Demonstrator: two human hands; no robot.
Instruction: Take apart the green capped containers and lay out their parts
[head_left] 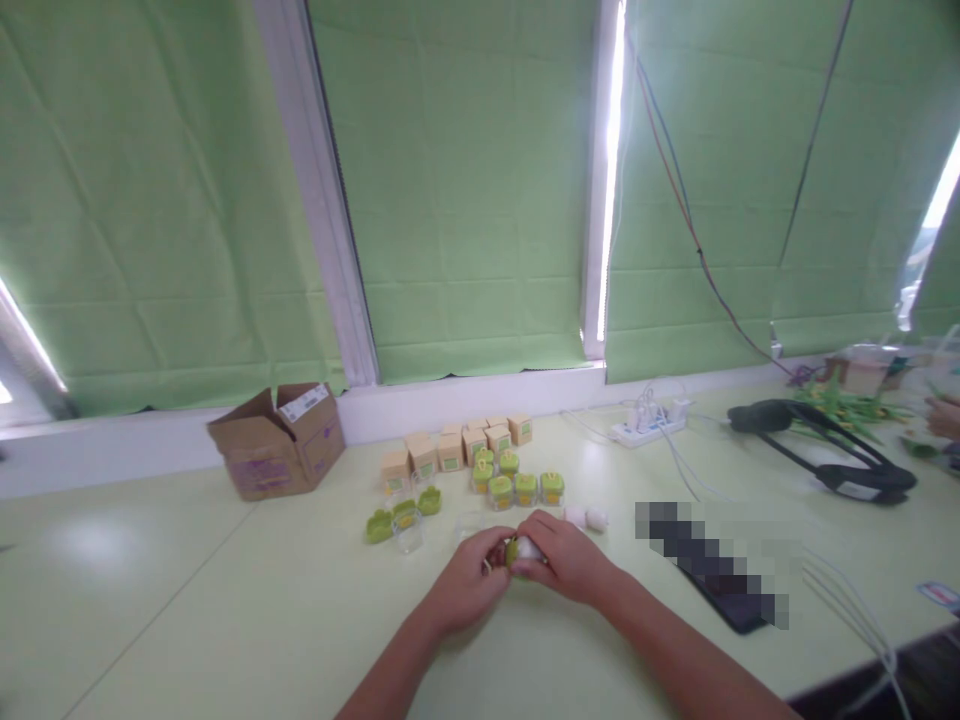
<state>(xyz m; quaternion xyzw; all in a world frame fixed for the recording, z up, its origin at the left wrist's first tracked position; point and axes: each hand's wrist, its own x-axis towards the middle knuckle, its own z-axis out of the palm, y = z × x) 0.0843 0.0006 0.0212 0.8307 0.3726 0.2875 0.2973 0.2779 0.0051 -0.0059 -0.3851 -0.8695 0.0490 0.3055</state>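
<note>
Both forearms come in low; my left hand (469, 585) and right hand (566, 555) meet, each grip closed on one small green-and-white toy (519, 549) just above the surface (225, 620). Lidded jars (525, 487) sit just beyond; bare room lies leftward toward the cardboard box (277, 440).

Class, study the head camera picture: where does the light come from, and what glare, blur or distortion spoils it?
Head view: daylight burns white through gaps between the green blinds; a soft glare patch lies on the table; window frames bow outward from wide-angle distortion; a pixelated block masks something; the left hand and right hand look slightly soft.
</note>
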